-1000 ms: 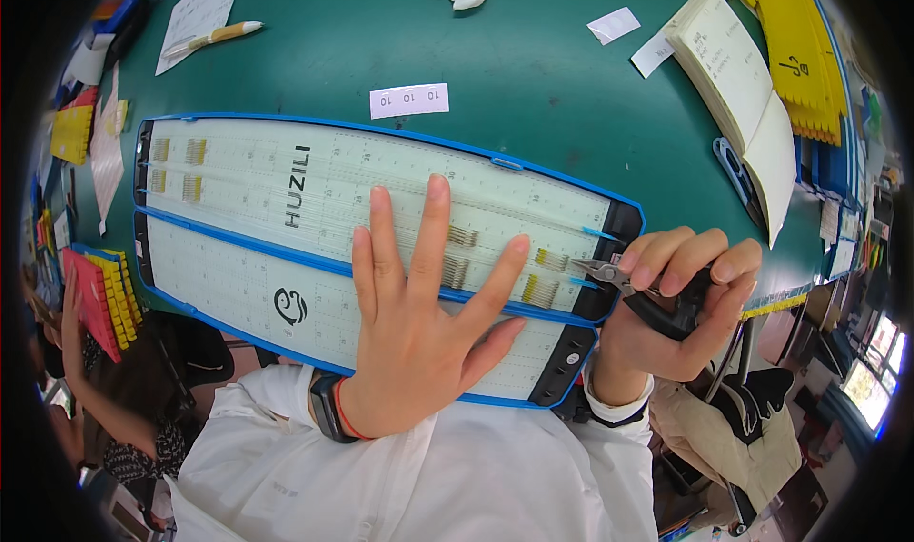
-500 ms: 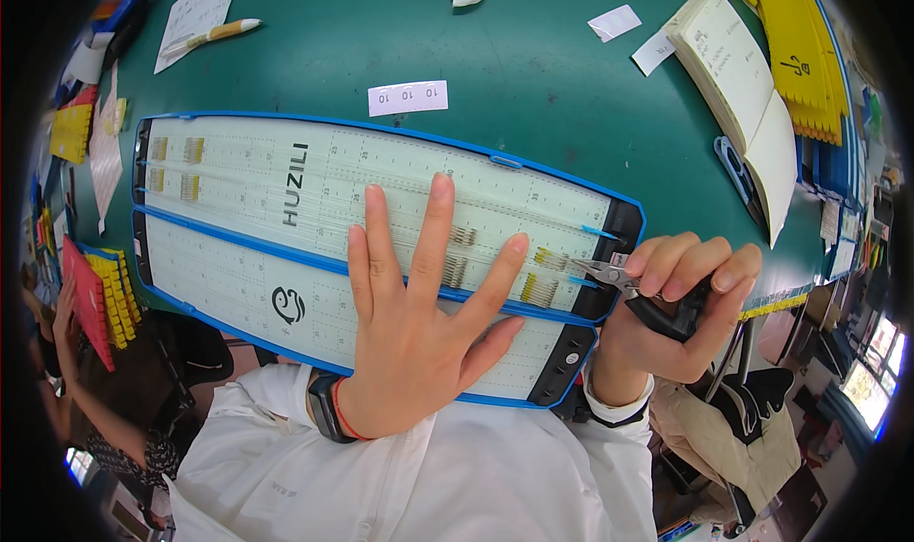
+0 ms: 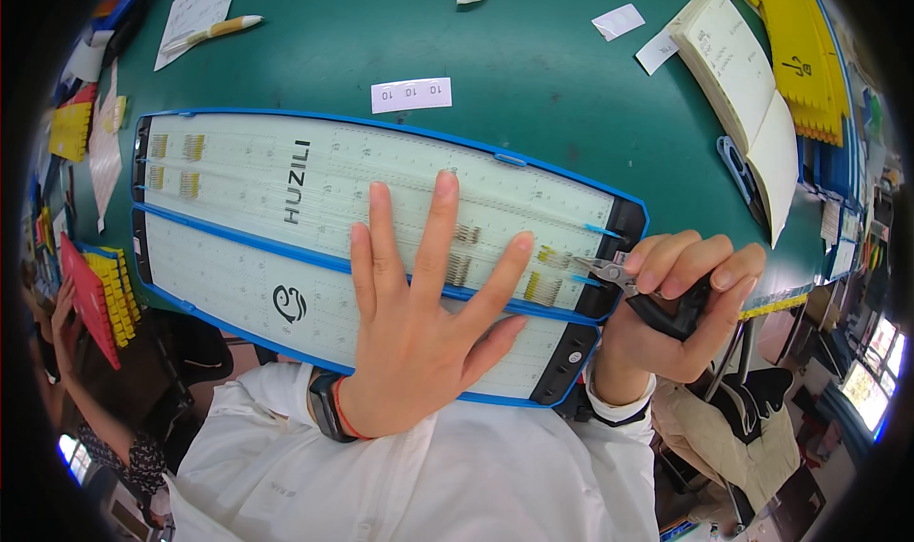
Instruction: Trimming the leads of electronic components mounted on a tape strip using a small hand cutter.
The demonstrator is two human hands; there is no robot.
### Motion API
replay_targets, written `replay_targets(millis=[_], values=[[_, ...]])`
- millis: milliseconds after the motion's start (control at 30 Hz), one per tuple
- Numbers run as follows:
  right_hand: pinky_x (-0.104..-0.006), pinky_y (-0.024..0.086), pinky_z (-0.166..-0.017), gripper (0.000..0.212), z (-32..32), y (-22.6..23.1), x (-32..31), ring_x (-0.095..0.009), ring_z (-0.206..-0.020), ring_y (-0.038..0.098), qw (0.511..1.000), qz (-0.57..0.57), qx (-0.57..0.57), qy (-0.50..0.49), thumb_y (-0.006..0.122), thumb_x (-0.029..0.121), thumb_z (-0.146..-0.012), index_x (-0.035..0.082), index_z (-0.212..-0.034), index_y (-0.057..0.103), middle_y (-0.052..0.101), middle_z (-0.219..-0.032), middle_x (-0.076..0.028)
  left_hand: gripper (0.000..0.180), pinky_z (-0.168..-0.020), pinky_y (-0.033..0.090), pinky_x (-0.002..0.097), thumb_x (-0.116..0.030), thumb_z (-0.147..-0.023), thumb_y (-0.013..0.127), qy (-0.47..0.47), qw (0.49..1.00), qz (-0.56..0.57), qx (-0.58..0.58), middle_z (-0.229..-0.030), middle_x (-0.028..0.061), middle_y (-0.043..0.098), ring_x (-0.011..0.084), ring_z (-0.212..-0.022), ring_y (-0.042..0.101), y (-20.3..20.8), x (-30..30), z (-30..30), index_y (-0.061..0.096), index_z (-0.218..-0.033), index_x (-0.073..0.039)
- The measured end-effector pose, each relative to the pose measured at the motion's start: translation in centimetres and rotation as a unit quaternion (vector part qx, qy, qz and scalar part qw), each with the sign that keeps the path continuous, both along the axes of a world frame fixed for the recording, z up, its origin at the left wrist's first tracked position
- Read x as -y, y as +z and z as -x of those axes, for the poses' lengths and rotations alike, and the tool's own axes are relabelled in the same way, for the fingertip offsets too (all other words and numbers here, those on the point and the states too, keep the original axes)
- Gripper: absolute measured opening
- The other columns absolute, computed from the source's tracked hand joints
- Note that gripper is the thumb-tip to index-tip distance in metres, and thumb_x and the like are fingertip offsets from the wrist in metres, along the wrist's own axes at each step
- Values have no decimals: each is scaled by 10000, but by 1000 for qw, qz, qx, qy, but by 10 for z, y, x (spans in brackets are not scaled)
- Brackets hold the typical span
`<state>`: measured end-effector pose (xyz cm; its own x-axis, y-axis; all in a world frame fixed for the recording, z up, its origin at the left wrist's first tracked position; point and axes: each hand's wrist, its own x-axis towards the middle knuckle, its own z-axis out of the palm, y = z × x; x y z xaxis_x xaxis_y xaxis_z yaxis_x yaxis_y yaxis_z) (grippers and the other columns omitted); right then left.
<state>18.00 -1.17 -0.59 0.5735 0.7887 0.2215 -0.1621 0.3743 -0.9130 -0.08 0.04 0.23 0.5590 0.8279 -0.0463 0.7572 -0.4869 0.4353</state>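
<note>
A long blue-rimmed fishing rig case [image 3: 238,232] lies open, its two white ruled panels side by side. My left hand [image 3: 414,328] rests on it with the fingers spread, holding nothing. Fine clear lines run along the far panel, tied to rows of hooks [image 3: 544,289] near its right end and a coil-like group [image 3: 459,270] by my left fingers. In my right hand [image 3: 700,299] are small black-handled pliers [image 3: 666,315]. Their metal tips reach over the case's right end, close to a small yellowish row of hooks [image 3: 554,256]; whether they pinch one cannot be made out.
Beyond the case on the green table [image 3: 314,61] lie a white label strip [image 3: 411,94], a pen [image 3: 211,33] on a paper and an open notebook [image 3: 743,94]. Yellow sheets [image 3: 809,56] stand at the right. Another person's arm [image 3: 90,390] shows at the left.
The whole view has shifted very slightly. Both hands, the pliers and the case keep practically the same places.
</note>
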Motion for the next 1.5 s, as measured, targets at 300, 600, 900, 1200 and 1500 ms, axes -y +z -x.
replay_targets(millis=[300,600,900,1200,1500], values=[[-365,476,-552,269,0,-1,-1,-203,-504,475,1000,1,4,25,304,329,-1026,104,-880,312,427,-639,-80,602,-1032,145,677,-369,-752,710,7,1000,3,11,-1502,280,227,569,-1351,163,-1,1,0,554,-1319,-238],[-368,481,-557,271,2,0,-1,-208,-507,484,1000,-1,0,27,317,328,-1024,101,-877,314,430,-632,-84,576,-1035,138,677,-370,-753,709,4,1000,-3,14,-1503,270,235,569,-1352,161,-1,1,1,570,-1300,-250],[-375,481,-561,253,-2,-1,-1,-211,-513,488,999,-4,-2,34,305,309,-1025,103,-879,315,433,-630,-84,562,-1018,153,691,-374,-754,703,-2,1000,-9,12,-1496,273,246,575,-1343,172,-3,1,0,582,-1292,-264],[-375,480,-553,259,-1,-4,0,-212,-528,490,999,-39,-15,33,289,335,-1026,105,-911,316,447,-687,-85,581,-1024,149,685,-361,-747,716,1,1000,-5,15,-1496,276,247,575,-1342,176,-3,1,0,572,-1301,-262],[-372,488,-558,256,0,-4,-2,-212,-546,505,998,-47,-28,29,290,333,-1027,104,-914,318,453,-696,-86,563,-1029,134,686,-366,-750,712,4,1000,-6,18,-1496,275,249,571,-1348,169,-3,2,1,582,-1289,-265]])
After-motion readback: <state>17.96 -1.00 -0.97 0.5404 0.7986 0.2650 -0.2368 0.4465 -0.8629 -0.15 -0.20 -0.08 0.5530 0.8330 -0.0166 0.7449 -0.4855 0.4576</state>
